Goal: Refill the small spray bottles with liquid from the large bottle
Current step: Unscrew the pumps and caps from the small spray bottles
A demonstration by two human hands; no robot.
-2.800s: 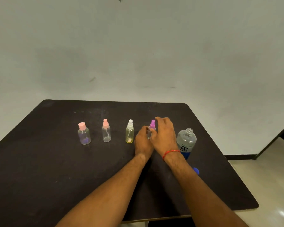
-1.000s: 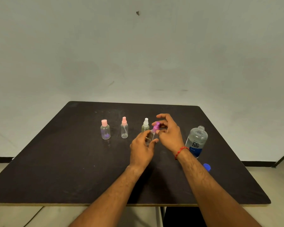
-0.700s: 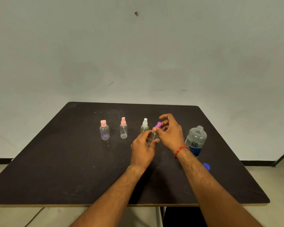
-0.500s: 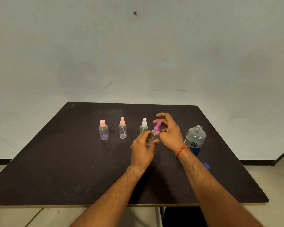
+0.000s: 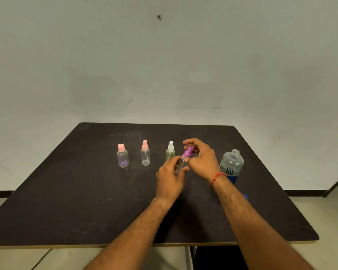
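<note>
- At table centre, head view: left hand grips the purple bottle by its clear body, fingers curled round it. The bottle is held tilted, top leaning to the right.
- Right hand pinches the purple cap between thumb and fingertips, with the other fingers arched above it.
- Judgement: 1 hand steadies the body while the other twists the sprayer off, so that the neck is opened for filling.
- Whether the cap has come free of its thread: cannot tell, as the fingers hide the joint. Liquid level in this bottle: cannot tell.
- Big bottle stands upright just right of the right hand, its neck open. Blue cap lies on the table nearer the person, mostly hidden by the right forearm.
- Judgement: the source is uncapped and set on the right side so that the right hand can lift and pour without crossing over.
- 3 small bottles stand upright in a row left of the hands, all capped: pink-lid bottle, pink sprayer and white sprayer. The white sprayer stands just behind the left hand.
- Judgement: these 3 are untouched and no pouring is under way.
- Risk noted: small neck, wide source bottle. The purple bottle should be set upright or held firm before pouring, or liquid may spill on the table.
</note>
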